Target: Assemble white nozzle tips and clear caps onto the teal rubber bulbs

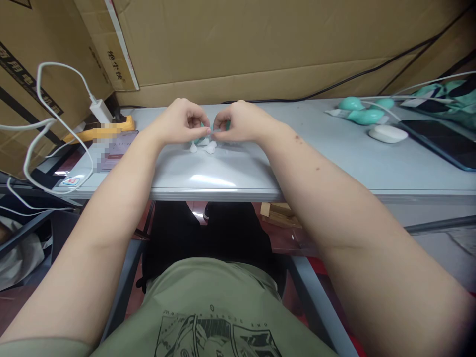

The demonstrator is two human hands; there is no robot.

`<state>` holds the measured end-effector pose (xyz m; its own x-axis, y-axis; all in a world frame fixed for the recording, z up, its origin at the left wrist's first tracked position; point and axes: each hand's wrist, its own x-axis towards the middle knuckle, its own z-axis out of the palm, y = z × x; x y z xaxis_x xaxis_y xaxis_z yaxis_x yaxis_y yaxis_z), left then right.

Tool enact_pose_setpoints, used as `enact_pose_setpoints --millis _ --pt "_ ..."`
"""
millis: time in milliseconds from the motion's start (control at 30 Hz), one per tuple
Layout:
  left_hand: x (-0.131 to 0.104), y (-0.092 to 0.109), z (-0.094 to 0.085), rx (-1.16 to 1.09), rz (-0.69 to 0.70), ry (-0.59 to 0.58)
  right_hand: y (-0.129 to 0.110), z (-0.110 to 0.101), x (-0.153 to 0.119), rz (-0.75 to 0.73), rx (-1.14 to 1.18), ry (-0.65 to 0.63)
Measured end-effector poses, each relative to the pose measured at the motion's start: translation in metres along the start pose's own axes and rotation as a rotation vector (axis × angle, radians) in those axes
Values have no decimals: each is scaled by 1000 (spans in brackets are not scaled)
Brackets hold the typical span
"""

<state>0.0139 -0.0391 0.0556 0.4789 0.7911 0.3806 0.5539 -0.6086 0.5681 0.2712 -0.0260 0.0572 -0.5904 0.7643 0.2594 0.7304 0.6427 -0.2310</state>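
My left hand (188, 121) and my right hand (234, 121) are close together above the back part of the grey table (253, 171). Thumb and fingers of each are pinched together, their tips nearly touching. A small, clear or whitish bit shows at the right fingertips; what the left fingers hold is too small to make out. Small white pieces (210, 147) lie on the table just below the fingertips, one (193, 147) a little to the left. Something teal shows behind the fingers, mostly hidden by them.
Teal rounded objects (366, 116), a white oval case (387, 134) and a dark phone (442, 144) lie at the right. At the left are a yellow tool (128, 124), a white charger (100, 111) and looping white cables. Cardboard (223, 44) stands behind the table.
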Motion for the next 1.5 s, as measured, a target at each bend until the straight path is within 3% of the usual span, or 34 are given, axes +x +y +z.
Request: enact_pose_setpoints --millis 167,367,567,667,833,1100,1200,1333,1400,1500 --pt "0 0 1 6 5 7 4 -8 -4 9 65 32" --pt "8 4 19 -99 -25 174 -4 -20 -9 53 482 177" --pt "10 6 25 -273 -100 166 -9 -22 -10 19 706 139" --pt "10 7 20 -326 -152 240 1 -36 -15 36 684 31" --pt "15 -4 12 -308 -120 368 13 -43 -16 85 384 -362" --pt "18 -8 9 -477 -191 312 9 -29 -6 83 269 -511" --pt "17 -8 9 -419 -179 298 12 -28 -3 67 224 -512" --pt "13 -11 9 -434 -54 260 13 -28 -6 31 251 -479" --pt "11 -11 9 -469 -28 234 12 -31 -11 15 368 -414" --pt "10 -6 9 -478 -90 225 9 -33 -15 6 555 -209"
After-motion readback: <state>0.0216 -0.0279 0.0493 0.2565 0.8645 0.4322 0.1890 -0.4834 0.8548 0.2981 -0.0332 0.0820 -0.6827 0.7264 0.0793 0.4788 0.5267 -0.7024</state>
